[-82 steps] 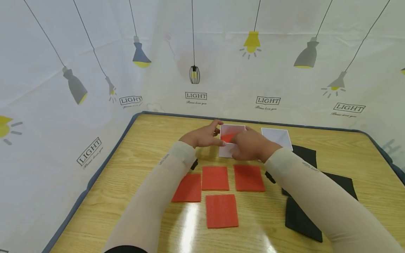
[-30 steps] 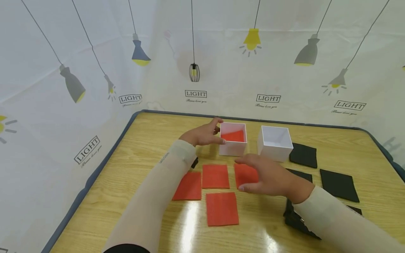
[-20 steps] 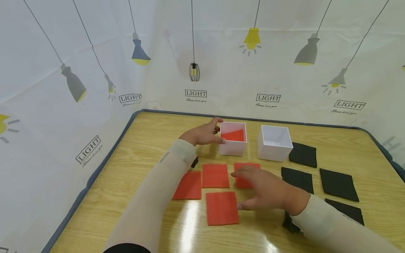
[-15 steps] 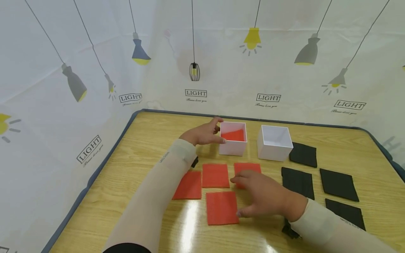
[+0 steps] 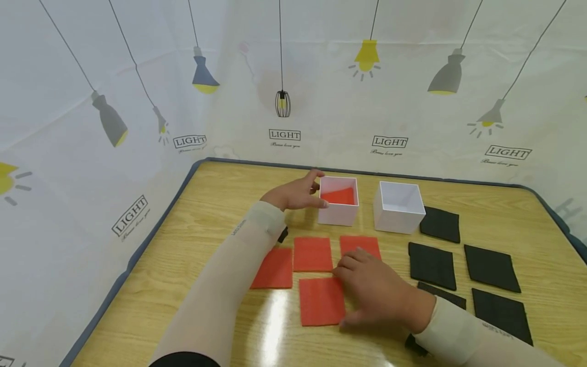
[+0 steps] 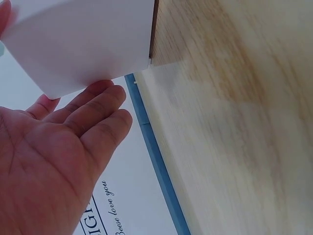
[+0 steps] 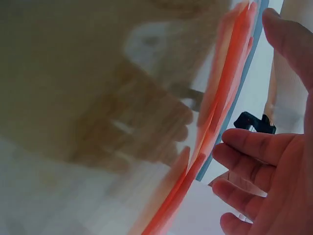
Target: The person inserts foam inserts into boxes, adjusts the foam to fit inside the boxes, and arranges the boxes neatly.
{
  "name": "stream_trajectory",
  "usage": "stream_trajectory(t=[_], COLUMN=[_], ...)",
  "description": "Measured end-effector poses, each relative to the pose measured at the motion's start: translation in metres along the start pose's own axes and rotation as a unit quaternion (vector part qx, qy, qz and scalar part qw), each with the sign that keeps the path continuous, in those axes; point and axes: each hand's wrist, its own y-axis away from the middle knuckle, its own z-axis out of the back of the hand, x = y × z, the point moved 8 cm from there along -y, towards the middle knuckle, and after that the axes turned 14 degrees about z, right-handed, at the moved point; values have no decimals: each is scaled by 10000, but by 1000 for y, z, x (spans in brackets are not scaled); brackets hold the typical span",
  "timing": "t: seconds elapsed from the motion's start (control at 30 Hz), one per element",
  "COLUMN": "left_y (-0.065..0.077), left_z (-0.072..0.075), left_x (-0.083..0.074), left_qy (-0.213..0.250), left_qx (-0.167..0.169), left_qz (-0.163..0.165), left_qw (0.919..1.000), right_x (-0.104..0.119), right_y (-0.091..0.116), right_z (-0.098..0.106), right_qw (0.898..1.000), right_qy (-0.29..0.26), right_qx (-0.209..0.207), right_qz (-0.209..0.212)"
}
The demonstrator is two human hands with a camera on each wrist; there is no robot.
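Observation:
At the left white box (image 5: 338,215), my left hand (image 5: 295,194) spans the wall, thumb at the front corner and index finger at the back one. Its other fingers lie fairly straight against the box in the left wrist view. A red cloth square (image 5: 339,196) shows inside. My right hand (image 5: 382,293) is over the table beside the nearest red square (image 5: 321,303), thumb and fingers spread, holding nothing. It partly covers another red square (image 5: 359,244). Two more red squares, one in the middle (image 5: 313,254) and one at left (image 5: 275,270), lie flat; my left forearm overlaps the latter.
A second white box (image 5: 399,208) stands right of the first, with nothing visible inside. Several black squares (image 5: 432,265) lie flat on the right of the wooden table (image 5: 211,204); my right forearm overlaps one. A printed white curtain (image 5: 330,102) hangs behind the table.
My right hand has left the left box and come back toward me and down, over the red squares to the nearest one. A red square shows in that box. My left hand has stayed there.

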Motion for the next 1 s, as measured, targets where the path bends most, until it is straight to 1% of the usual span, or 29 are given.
stream_trajectory(t=[0.13, 0.3, 0.63, 1.0], left_y=[1, 2, 1, 2], left_z=[0, -1, -1, 0], left_x=[0, 1, 0, 0], left_qy=[-1, -5, 6, -25], left_qx=[-20, -54, -30, -35], left_qz=[-26, -9, 10, 4], left_qw=[10000, 10000, 10000, 10000], right_x=[1, 5, 8, 7], right_y=[-3, -8, -12, -14], right_z=[-5, -11, -12, -12], right_qw=[9996, 9986, 9977, 9957], right_qy=[39, 144, 161, -61], right_qx=[227, 471, 562, 745], right_qz=[-150, -214, -348, -545])
